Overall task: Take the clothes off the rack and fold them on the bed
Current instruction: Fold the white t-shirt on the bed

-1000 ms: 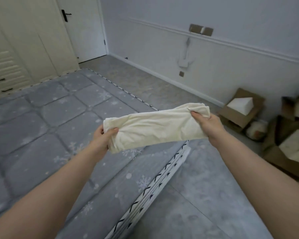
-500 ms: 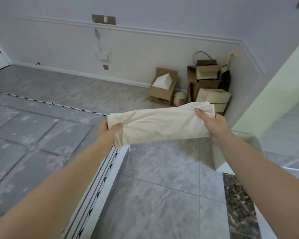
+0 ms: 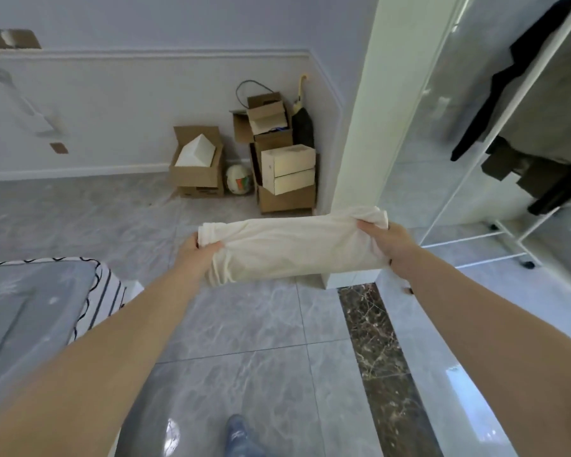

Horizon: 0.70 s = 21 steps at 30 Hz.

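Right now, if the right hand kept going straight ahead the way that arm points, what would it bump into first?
Probably the pale cream pillar just beyond the right hand, which grips the folded cream cloth. Depth is unclear, so it might slip past toward the white clothes rack.

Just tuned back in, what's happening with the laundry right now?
A person holds a folded cream garment stretched between both hands, the left hand gripping one end and the right hand the other. It hangs over the tiled floor, not over the bed, whose corner shows at lower left. Dark clothes hang on the white rack to the right.
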Available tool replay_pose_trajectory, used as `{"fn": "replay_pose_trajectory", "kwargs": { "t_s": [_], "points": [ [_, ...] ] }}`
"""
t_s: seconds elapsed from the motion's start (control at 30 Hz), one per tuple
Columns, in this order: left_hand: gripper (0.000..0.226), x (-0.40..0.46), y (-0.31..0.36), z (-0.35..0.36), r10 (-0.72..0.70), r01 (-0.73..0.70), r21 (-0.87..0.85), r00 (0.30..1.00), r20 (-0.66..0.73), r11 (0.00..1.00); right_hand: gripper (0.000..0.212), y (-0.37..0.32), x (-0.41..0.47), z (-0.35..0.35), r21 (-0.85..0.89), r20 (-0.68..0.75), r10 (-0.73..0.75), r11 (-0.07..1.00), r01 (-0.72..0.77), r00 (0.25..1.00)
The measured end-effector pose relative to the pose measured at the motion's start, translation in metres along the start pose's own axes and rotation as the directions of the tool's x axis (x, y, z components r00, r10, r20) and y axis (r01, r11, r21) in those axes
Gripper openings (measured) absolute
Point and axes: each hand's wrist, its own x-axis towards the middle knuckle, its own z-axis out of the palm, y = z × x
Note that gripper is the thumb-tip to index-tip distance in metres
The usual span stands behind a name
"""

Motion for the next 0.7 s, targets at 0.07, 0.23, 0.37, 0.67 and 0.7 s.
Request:
{"fn": "replay_pose_trajectory", "kwargs": {
  "t_s": [0.07, 0.23, 0.37, 0.67, 0.7],
  "points": [
    [0.047, 0.015, 0.006, 0.024, -0.016, 0.015, 0.029, 1.000, 0.016, 0.999, 0.034, 0.003, 0.008, -0.019, 0.011, 0.006, -0.003, 1.000, 0.003, 1.000],
    [0.041, 0.056, 0.024, 0.078, -0.056, 0.033, 0.193, 0.992, 0.112, 0.981, 0.042, 0.004, 0.044, -0.054, 0.021, 0.050, 0.101, 0.995, -0.102, 0.994],
    [0.039, 0.110, 0.048, 0.117, -0.044, -0.011, 0.296, 0.983, 0.177, 0.955, 0.042, -0.007, 0.091, -0.067, -0.067, 0.035, 0.133, 0.989, -0.131, 0.990],
    [0.046, 0.212, 0.088, 0.184, -0.126, 0.014, 0.363, 0.950, 0.285, 0.932, 0.030, -0.036, 0.184, -0.092, -0.276, -0.247, -0.013, 0.960, -0.058, 0.969],
    [0.049, 0.216, 0.093, 0.194, -0.119, 0.000, 0.377, 0.949, 0.293, 0.926, 0.028, -0.036, 0.192, -0.097, -0.299, -0.275, -0.015, 0.952, -0.071, 0.961]
  ]
}}
